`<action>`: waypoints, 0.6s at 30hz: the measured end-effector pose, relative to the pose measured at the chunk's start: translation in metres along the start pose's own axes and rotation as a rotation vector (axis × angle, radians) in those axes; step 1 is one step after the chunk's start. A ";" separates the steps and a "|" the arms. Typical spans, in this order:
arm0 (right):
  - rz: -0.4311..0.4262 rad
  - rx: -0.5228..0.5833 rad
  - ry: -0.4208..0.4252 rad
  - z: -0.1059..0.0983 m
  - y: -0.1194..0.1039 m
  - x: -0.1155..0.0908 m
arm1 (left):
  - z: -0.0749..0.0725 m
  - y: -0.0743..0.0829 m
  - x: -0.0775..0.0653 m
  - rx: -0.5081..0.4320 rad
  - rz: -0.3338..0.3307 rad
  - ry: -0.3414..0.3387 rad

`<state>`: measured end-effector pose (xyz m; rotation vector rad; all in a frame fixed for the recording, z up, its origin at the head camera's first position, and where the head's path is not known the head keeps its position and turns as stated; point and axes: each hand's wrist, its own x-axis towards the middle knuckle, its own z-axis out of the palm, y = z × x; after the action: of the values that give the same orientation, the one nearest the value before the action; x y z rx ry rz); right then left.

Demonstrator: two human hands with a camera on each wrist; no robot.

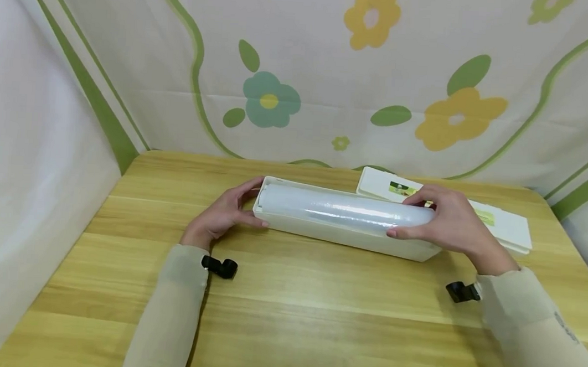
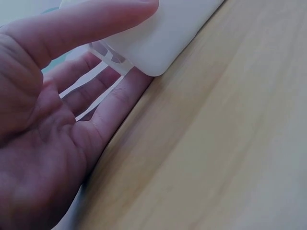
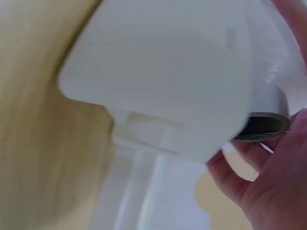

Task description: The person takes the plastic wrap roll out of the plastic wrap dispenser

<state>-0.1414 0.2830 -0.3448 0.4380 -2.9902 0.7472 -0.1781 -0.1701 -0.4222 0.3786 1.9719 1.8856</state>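
A roll of cling film [image 1: 343, 205] lies lengthwise in a long white dispenser box [image 1: 341, 240]. At the box's left end, my left hand [image 1: 227, 210] holds it with the thumb on the front wall and the fingers behind. The left wrist view shows that thumb [image 2: 96, 24] against the white box corner [image 2: 168, 33]. My right hand [image 1: 447, 219] grips the roll's right end, thumb in front and fingers over the far side. In the right wrist view, the roll's hollow core [image 3: 264, 127] sticks up beside the box's end wall [image 3: 158, 72].
Behind the box lies a long white lid [image 1: 513, 225] with green labels, partly covered by my right hand. The wooden table [image 1: 317, 318] ends at a flowered curtain [image 1: 320, 57]. A black wrist camera [image 1: 220, 267] sits by each sleeve.
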 end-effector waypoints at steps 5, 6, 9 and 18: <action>-0.008 -0.015 -0.001 -0.010 -0.012 -0.001 | 0.000 -0.001 0.001 0.006 0.005 -0.003; -0.013 -0.008 0.001 -0.012 -0.014 -0.001 | 0.000 -0.001 0.001 0.007 0.007 -0.003; -0.036 0.027 0.003 -0.015 -0.019 0.000 | 0.000 -0.001 0.001 0.012 0.014 -0.006; -0.127 0.032 -0.029 -0.008 -0.021 0.001 | -0.001 -0.002 0.001 0.018 0.008 -0.008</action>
<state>-0.1370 0.2688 -0.3280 0.6392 -2.9456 0.7851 -0.1793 -0.1709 -0.4243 0.3987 1.9865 1.8698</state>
